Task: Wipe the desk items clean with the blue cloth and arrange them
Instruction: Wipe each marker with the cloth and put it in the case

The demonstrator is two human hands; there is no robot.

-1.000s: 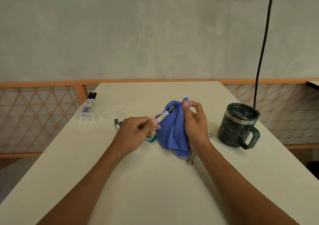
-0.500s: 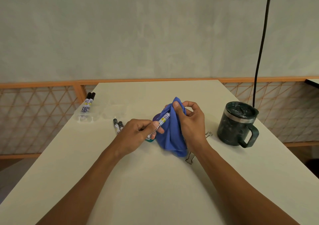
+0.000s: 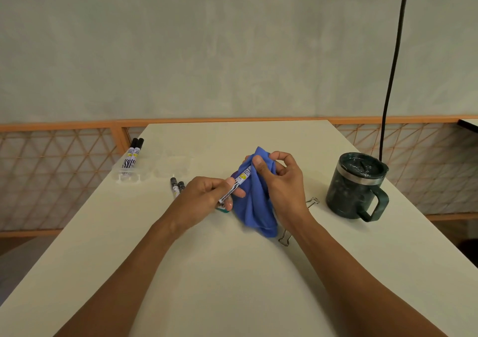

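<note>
The left hand [image 3: 207, 197] is pinching the low end of a marker [image 3: 241, 178] near the middle of the frame. The right hand [image 3: 282, 181] is squeezing the blue cloth [image 3: 254, 207] around the marker's top end. Both hands are close together over the table [image 3: 232, 285].

The marker could be slipping out if the pinch is too light while the cloth is rubbing. The cap could also be coming off inside the cloth, and ink would stain it.

The marker is sitting slanted. Its long side is running from lower left to upper right, and its hidden top end is pointing up and right.
</note>
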